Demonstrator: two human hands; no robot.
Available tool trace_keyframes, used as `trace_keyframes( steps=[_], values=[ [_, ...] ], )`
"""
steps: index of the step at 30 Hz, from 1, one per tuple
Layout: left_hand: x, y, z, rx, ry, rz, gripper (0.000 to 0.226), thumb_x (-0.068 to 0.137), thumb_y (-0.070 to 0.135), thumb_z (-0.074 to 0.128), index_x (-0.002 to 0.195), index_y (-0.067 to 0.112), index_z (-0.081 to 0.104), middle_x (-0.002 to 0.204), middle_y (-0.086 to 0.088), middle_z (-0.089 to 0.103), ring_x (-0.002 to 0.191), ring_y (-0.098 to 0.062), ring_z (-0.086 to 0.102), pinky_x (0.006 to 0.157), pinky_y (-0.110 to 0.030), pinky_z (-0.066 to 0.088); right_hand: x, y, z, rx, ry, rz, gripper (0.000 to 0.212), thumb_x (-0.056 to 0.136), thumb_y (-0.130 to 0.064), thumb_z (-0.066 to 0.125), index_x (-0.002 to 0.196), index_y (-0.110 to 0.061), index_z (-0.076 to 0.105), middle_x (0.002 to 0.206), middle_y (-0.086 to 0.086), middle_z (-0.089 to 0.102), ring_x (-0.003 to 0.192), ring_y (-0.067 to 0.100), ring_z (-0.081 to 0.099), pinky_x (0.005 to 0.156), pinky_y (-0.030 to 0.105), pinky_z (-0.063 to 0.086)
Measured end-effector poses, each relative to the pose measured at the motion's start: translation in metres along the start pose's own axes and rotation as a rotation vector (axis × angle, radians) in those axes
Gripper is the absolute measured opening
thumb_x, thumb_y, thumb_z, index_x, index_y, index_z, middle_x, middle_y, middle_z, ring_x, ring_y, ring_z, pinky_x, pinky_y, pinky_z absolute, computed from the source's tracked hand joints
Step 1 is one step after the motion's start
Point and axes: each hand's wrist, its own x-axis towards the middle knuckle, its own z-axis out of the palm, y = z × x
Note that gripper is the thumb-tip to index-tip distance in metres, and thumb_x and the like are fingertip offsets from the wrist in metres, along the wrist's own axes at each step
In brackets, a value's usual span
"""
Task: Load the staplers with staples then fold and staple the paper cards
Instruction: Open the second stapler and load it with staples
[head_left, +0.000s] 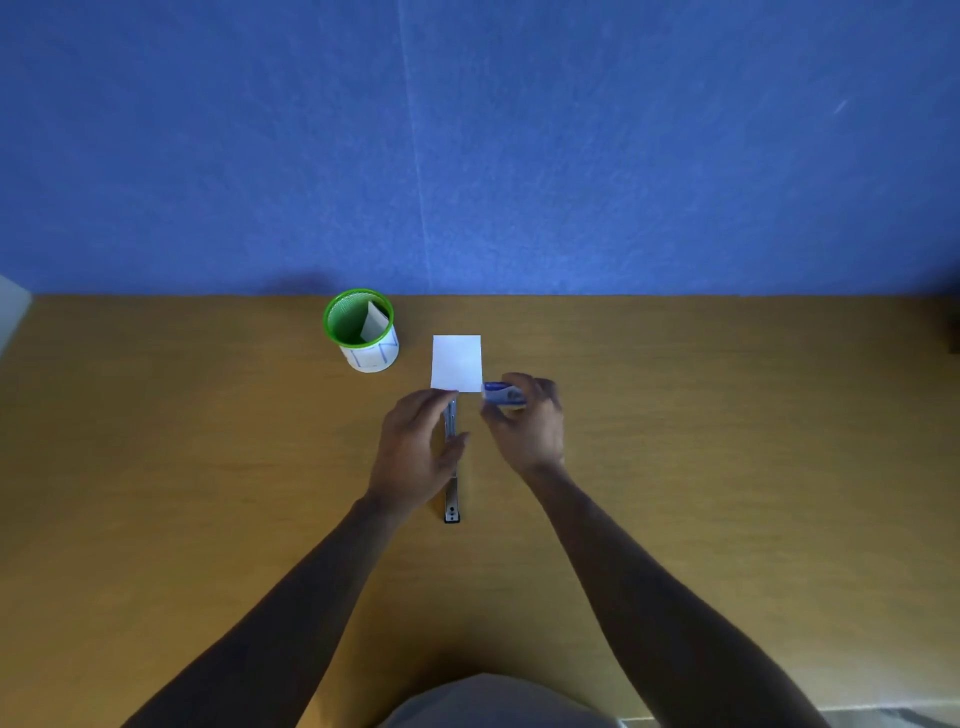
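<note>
A small blue-and-white staple box (503, 393) is held in the curled fingers of the right hand (530, 421), just beside the near right corner of the white paper card (456, 362). The stapler (451, 457), opened out flat in a long line on the table, is steadied by the left hand (418, 447), whose fingers lie over its far end with the thumb against its side; whether it is truly gripped or only pressed cannot be told.

Loading appears to be the step in hand. It is best done with the stapler kept pinned flat, so that a strip can be laid straight into the channel and not skewed.

A wooden table (727, 441) carries everything. A green mesh cup (359, 328) holding another folded card is set near the blue wall (467, 145).
</note>
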Motion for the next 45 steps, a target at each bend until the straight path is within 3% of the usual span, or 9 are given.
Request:
trace_keyframes(
  steps=[3,7,14,18,21,25,29,34,45],
  values=[
    [0.002,0.006,-0.002,0.028,-0.061,-0.010,0.052,0.080,0.037,0.059,0.128,0.017,0.056,0.122,0.000,0.063,0.115,-0.021,0.056,0.093,-0.045,0.047,-0.015,0.001,0.005,0.096,-0.069,-0.019,0.042,0.076,-0.019,0.078,0.117,-0.018,0.069,0.117,0.002,0.057,0.104,0.015,0.061,0.083,0.029,0.057],
    [0.000,0.012,-0.005,-0.052,-0.081,-0.002,0.045,0.083,0.017,0.069,0.126,0.011,0.060,0.121,-0.006,0.065,0.114,-0.024,0.057,0.095,-0.039,0.047,-0.028,0.002,0.003,0.173,-0.088,-0.049,0.043,0.075,-0.014,0.080,0.116,-0.017,0.068,0.115,0.003,0.058,0.104,0.014,0.062,0.071,0.007,0.049],
    [-0.010,0.022,-0.008,-0.174,-0.061,-0.085,0.041,0.085,0.016,0.072,0.125,0.014,0.062,0.116,0.006,0.061,0.110,-0.011,0.053,0.088,-0.016,0.039,-0.039,0.005,-0.005,0.489,-0.159,0.093,0.032,0.086,-0.015,0.074,0.116,-0.014,0.063,0.109,0.010,0.071,0.095,0.021,0.071,0.080,0.033,0.059],
    [-0.013,0.023,-0.006,-0.228,-0.060,-0.133,0.042,0.083,0.015,0.073,0.124,0.018,0.062,0.114,0.005,0.062,0.105,-0.010,0.055,0.083,-0.013,0.038,-0.041,0.002,-0.007,0.739,-0.115,0.308,0.024,0.090,-0.005,0.069,0.110,0.001,0.056,0.103,0.024,0.070,0.077,0.025,0.071,0.065,0.031,0.058],
    [-0.014,0.026,-0.007,-0.250,-0.083,-0.153,0.042,0.083,0.013,0.072,0.124,0.018,0.062,0.117,0.001,0.064,0.102,-0.006,0.057,0.079,-0.007,0.039,-0.042,-0.001,-0.014,0.796,-0.153,0.354,0.025,0.088,-0.001,0.071,0.106,0.008,0.056,0.091,0.022,0.072,0.074,0.026,0.071,0.067,0.033,0.060],
    [-0.014,0.032,-0.009,-0.335,-0.102,-0.236,0.043,0.084,0.013,0.073,0.125,0.019,0.062,0.114,0.012,0.064,0.100,0.016,0.054,0.082,-0.002,0.038,-0.044,-0.004,-0.019,0.847,-0.152,0.375,0.014,0.086,0.002,0.071,0.095,0.004,0.061,0.090,0.024,0.073,0.074,0.025,0.072,0.070,0.033,0.061],
    [-0.016,0.032,-0.007,-0.437,-0.106,-0.322,0.040,0.083,0.011,0.073,0.121,0.020,0.065,0.097,0.014,0.066,0.082,0.007,0.062,0.076,-0.011,0.047,-0.044,-0.001,-0.022,0.841,-0.136,0.403,0.015,0.085,0.001,0.072,0.096,0.006,0.064,0.092,0.024,0.074,0.079,0.028,0.073,0.074,0.035,0.061],
    [-0.018,0.026,-0.004,-0.450,-0.123,-0.320,0.040,0.082,0.016,0.075,0.119,0.026,0.066,0.105,-0.001,0.070,0.097,-0.010,0.066,0.084,-0.026,0.052,-0.045,0.000,-0.025,0.847,-0.135,0.462,0.006,0.088,0.001,0.067,0.091,-0.001,0.063,0.093,0.024,0.072,0.082,0.032,0.071,0.078,0.041,0.061],
    [-0.016,0.024,-0.001,-0.429,-0.105,-0.318,0.037,0.082,0.021,0.074,0.116,0.033,0.066,0.107,-0.003,0.069,0.103,-0.014,0.065,0.087,-0.036,0.055,-0.044,-0.003,-0.030,0.986,-0.191,0.527,0.020,0.102,-0.007,0.047,0.122,-0.002,0.043,0.112,0.033,0.066,0.085,0.038,0.073,0.069,0.043,0.061]
  ],
)
